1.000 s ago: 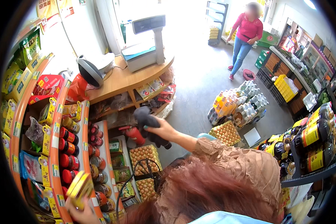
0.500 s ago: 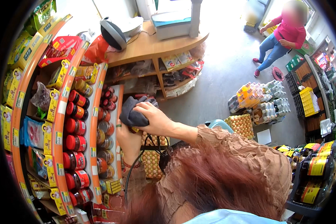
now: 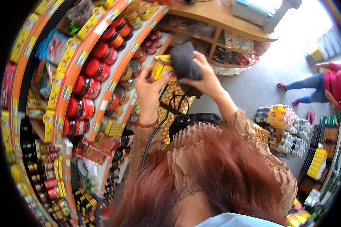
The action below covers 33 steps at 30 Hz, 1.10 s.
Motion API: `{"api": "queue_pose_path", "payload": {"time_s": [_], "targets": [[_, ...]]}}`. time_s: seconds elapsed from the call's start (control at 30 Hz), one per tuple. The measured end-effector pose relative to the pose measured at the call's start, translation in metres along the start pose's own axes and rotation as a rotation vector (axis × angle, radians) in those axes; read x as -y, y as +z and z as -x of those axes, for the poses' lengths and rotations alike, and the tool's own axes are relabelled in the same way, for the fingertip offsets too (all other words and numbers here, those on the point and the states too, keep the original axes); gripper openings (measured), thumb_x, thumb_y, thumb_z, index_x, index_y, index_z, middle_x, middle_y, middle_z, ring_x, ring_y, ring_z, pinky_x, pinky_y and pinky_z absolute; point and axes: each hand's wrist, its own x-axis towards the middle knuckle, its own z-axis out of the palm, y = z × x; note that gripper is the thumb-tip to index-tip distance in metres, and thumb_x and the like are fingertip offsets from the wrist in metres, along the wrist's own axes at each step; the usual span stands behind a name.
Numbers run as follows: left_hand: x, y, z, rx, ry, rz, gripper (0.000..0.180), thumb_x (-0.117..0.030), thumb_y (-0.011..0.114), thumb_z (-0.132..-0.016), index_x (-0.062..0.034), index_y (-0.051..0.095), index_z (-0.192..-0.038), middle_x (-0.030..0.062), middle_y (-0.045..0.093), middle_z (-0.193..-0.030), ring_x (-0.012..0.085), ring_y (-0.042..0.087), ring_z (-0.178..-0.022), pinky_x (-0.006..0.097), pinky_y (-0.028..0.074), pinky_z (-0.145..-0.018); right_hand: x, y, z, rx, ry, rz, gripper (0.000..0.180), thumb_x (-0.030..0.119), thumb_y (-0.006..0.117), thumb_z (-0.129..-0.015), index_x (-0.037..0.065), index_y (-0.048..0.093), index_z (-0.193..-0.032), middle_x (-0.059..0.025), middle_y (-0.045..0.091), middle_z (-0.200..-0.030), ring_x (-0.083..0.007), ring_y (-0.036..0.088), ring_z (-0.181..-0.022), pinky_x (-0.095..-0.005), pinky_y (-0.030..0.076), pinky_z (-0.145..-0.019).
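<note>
My left hand (image 3: 150,90), with a red beaded bracelet at the wrist, grips a small yellow box (image 3: 162,66) between thumb and fingers. A dark grey cloth (image 3: 185,65) is bunched in my right hand (image 3: 209,78), fingers and thumb closed round it. The cloth presses against the right side of the box and hides part of it. Both hands are raised in front of the shelves, close to each other. Left of them stand red-lidded jars (image 3: 97,70) in a row on a shelf. Below the hands hangs a black cable (image 3: 152,140).
Egg trays (image 3: 166,126) and a black bag (image 3: 195,120) are below my hands. A wooden counter (image 3: 212,14) stands ahead. Tiered shelves with orange edges (image 3: 70,81) rise at the left. Bottle packs (image 3: 286,130) are on the floor at right, with a person (image 3: 322,85) beyond.
My view has swung to the left. The box, mostly hidden before, now shows beside the cloth, and my hands have come up apart from the shelf edge. The person beyond has turned.
</note>
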Motion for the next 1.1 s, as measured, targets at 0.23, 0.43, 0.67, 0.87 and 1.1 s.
{"api": "queue_pose_path", "payload": {"time_s": [0.23, 0.43, 0.67, 0.87, 1.1], "targets": [[0.011, -0.013, 0.009, -0.072, -0.049, 0.207, 0.036, 0.000, 0.062, -0.079, 0.0031, 0.050, -0.113, 0.0117, 0.062, -0.100, 0.0178, 0.063, -0.087, 0.032, 0.053, -0.074, 0.003, 0.011, -0.001, -0.212, 0.325, -0.349, 0.039, 0.003, 0.071, -0.073, -0.002, 0.056, -0.107, -0.0084, 0.062, -0.101, -0.0147, 0.058, -0.091, -0.0269, 0.045, -0.082], [0.024, 0.007, 0.014, -0.225, -0.022, 0.440, 0.032, -0.007, 0.061, -0.082, -0.0038, 0.051, -0.112, 0.0050, 0.059, -0.105, 0.0162, 0.058, -0.097, 0.036, 0.048, -0.084, 0.011, 0.026, 0.013, -0.204, 0.513, -0.756, 0.046, 0.007, 0.069, -0.077, -0.003, 0.050, -0.118, -0.0062, 0.058, -0.111, -0.0127, 0.056, -0.095, -0.0261, 0.044, -0.085], [0.030, 0.039, 0.030, -0.139, -0.041, 0.398, 0.037, 0.001, 0.063, -0.080, 0.0037, 0.050, -0.114, 0.0090, 0.060, -0.101, 0.0143, 0.060, -0.088, 0.027, 0.050, -0.077, -0.015, 0.044, 0.012, -0.419, 0.377, -0.362, 0.062, 0.005, 0.072, -0.072, -0.007, 0.040, -0.124, -0.0169, 0.047, -0.127, -0.0226, 0.045, -0.117, -0.0309, 0.037, -0.097], [0.025, 0.033, 0.034, -0.060, 0.183, -0.310, 0.029, -0.003, 0.069, -0.077, -0.0010, 0.049, -0.098, 0.0059, 0.061, -0.090, 0.0109, 0.058, -0.078, 0.026, 0.046, -0.071, -0.004, 0.036, 0.011, -0.394, 0.591, -1.092, 0.046, 0.010, 0.068, -0.080, 0.001, 0.048, -0.120, -0.0049, 0.057, -0.111, -0.0134, 0.053, -0.101, -0.0285, 0.042, -0.088], [0.026, 0.040, 0.031, -0.078, 0.399, -0.662, 0.038, -0.006, 0.071, -0.074, -0.0007, 0.049, -0.105, 0.0125, 0.057, -0.094, 0.0261, 0.057, -0.088, 0.036, 0.044, -0.076, -0.001, 0.025, 0.015, -0.372, 0.620, -1.351, 0.038, 0.015, 0.066, -0.082, 0.004, 0.051, -0.116, -0.0043, 0.058, -0.106, -0.0146, 0.055, -0.096, -0.0294, 0.044, -0.084]]}}
